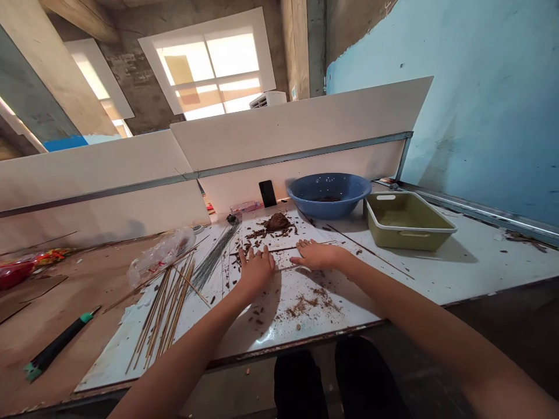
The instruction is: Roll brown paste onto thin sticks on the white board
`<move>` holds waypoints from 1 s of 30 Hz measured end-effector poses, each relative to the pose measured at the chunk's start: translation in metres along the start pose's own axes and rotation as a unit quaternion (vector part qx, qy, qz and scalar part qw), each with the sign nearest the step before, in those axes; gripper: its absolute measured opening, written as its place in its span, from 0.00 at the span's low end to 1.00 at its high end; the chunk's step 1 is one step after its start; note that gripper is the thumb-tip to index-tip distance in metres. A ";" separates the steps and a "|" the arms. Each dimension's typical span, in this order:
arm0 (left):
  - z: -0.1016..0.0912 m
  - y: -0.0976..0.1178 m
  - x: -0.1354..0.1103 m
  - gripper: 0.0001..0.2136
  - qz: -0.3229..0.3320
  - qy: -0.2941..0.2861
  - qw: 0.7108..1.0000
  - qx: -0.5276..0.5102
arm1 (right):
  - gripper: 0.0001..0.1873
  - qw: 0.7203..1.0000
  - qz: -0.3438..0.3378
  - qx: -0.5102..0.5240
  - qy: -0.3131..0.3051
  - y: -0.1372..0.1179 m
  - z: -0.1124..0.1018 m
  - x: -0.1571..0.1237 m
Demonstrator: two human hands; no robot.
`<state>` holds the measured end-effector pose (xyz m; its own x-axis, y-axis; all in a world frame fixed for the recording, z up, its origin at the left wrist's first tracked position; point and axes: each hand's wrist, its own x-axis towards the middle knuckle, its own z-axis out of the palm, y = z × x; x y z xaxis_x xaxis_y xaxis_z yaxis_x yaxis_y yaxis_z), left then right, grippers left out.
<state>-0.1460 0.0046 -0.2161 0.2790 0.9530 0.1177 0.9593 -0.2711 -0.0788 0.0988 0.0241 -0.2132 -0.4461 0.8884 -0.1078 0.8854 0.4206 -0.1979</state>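
Observation:
My left hand (pixel 255 269) lies palm down on the white board, fingers spread forward. To its right my right hand (pixel 315 255) is also flat, its fingers stretched toward the left. A thin dark rod (pixel 286 249) runs crosswise between the hands near the fingertips. Closer to me, a paler thin stick (pixel 288 268) reaches from one hand to the other; its ends are hidden under them. Just beyond sits a lump of brown clay-like material (pixel 278 222) with broken dark bits around it. Brown crumbs (pixel 312 302) are scattered on the near side.
Left of my hands lie thin bamboo sticks (pixel 168 302), a bundle of wires (pixel 218 250) and a plastic bag (pixel 159 256). A black-and-green tool (pixel 61 343) is further left. Behind stand a phone (pixel 268 193), a blue basin (pixel 329 203) and a green tub (pixel 410 237).

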 end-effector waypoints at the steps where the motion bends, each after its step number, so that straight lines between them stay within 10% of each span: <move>1: 0.000 0.001 0.002 0.31 -0.004 -0.003 1.000 -0.003 | 0.55 1.000 0.004 0.000 0.003 0.000 0.000 0.002; 30: -0.012 0.004 0.007 0.29 -0.019 0.001 1.000 0.007 | 0.51 0.998 0.045 -0.005 0.034 -0.007 0.000 0.009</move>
<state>-0.1402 0.0087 -0.2037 0.2434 0.9620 0.1233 0.9683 -0.2337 -0.0882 0.0886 0.0297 -0.2129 -0.3543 0.9334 -0.0575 0.9232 0.3393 -0.1805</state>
